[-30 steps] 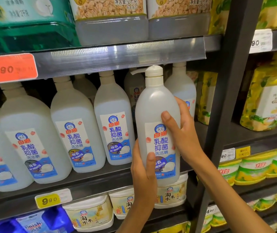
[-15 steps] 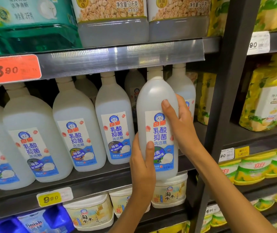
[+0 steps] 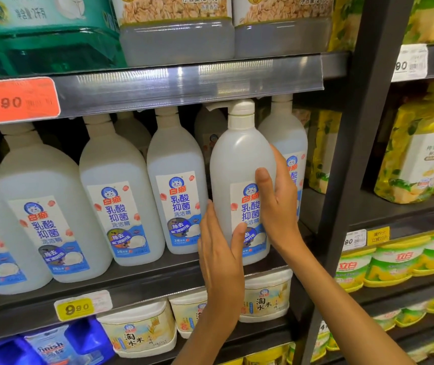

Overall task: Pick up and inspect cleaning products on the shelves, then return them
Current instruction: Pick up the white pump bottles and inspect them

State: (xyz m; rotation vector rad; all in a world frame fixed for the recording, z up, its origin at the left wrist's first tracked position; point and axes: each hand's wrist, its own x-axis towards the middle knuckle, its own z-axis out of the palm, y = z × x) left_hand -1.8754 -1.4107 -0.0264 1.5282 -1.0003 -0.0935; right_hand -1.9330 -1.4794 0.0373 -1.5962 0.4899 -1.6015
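Bottle: white pump-top dish detergent bottle [image 3: 239, 185], upright, at the right end of the front row on the middle shelf [image 3: 137, 283].
Left hand: left hand [image 3: 221, 262] lies against the lower left side of the bottle, fingers nearly straight and close together, thumb across the blue part of the label; a loose steadying contact, not a full wrap.
Right hand: right hand [image 3: 276, 204] cups the right flank, thumb pressed on the label front, fingers curled round the back out of sight.
Bottle base: level with the shelf's front edge; whether it rests on the shelf or hangs just above it cannot be told.
Pump head: just below the clear price rail [image 3: 184, 85] of the shelf above, nozzle pointing left.
Neighbours: matching detergent bottles [image 3: 121, 196] stand to the left and behind; rice-wash tubs [image 3: 142, 330] sit one shelf lower.
Progress: judged late in the return step for this bottle; both hands are on it.
Remaining: seat the bottle in line, release both hands, proceed to other products.
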